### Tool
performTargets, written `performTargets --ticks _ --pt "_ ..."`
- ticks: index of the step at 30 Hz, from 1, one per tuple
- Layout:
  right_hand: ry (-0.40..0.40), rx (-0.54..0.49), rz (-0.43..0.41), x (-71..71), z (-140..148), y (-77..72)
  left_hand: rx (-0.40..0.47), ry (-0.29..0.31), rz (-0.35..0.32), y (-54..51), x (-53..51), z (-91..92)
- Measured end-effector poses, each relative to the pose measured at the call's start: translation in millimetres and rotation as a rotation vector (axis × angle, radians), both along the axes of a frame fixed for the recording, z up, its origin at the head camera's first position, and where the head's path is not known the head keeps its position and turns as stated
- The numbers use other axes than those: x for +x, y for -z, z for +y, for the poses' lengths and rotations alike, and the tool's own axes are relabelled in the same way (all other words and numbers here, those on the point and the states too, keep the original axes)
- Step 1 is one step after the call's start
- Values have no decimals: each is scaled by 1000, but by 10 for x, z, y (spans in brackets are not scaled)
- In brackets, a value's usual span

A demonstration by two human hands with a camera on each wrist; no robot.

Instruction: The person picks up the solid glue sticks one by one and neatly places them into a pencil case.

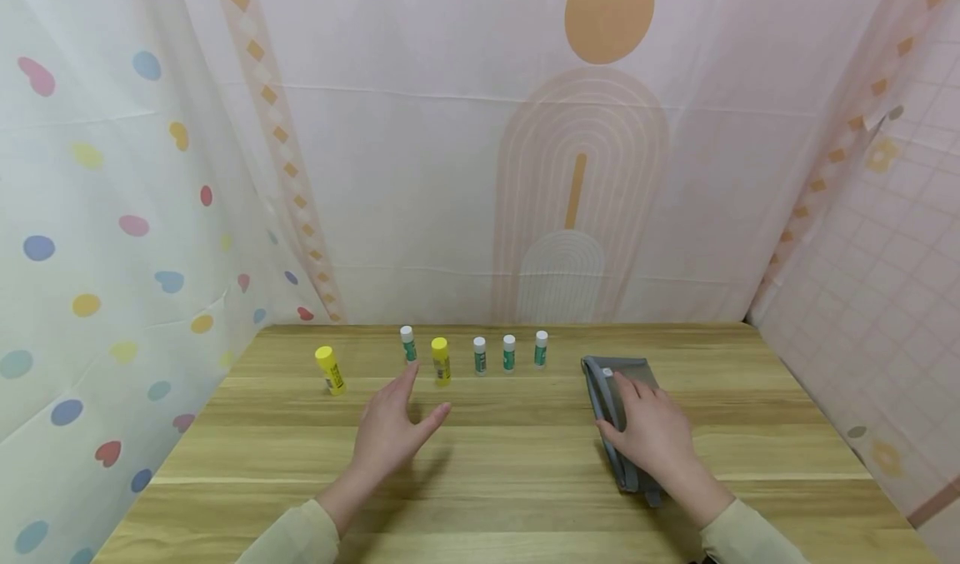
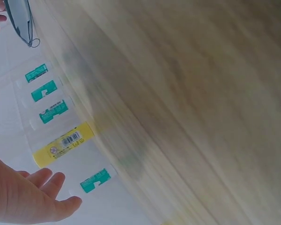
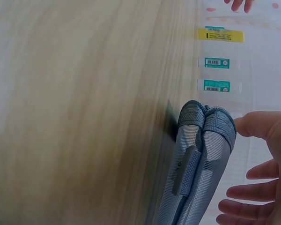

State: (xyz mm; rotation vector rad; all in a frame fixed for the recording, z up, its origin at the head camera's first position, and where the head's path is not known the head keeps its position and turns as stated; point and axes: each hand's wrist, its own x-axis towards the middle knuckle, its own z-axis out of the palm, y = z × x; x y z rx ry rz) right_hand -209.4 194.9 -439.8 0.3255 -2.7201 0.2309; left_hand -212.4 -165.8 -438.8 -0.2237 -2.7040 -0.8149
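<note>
A grey zippered mesh pouch [image 1: 630,464] lies on the right side of the table. My right hand [image 1: 656,435] is over it, fingers spread across its upper part; in the right wrist view the thumb of that hand [image 3: 271,173] is at the edge of the pouch [image 3: 192,164]. My left hand [image 1: 390,435] is in the air near a yellow glue stick [image 1: 441,361] and a white-and-green one [image 1: 408,344], holding nothing, with fingers and thumb apart. In the left wrist view, the left hand [image 2: 30,197] is beside the yellow stick [image 2: 63,144].
Another yellow glue stick [image 1: 330,371] stands at the left. Three white-capped green sticks [image 1: 480,356], [image 1: 509,354], [image 1: 541,350] stand upright between the central yellow one and the pouch. Patterned curtains [image 1: 420,172] hang behind and beside the wooden table [image 1: 510,497].
</note>
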Motion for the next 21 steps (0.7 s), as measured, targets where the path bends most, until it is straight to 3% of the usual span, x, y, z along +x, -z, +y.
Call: performTargets --ticks 16,21 --pt "12 7 -102 5 -47 65 89 -13 -64 32 -59 -46" --pt "8 -4 -85 6 -55 93 97 -22 -80 38 -78 -52"
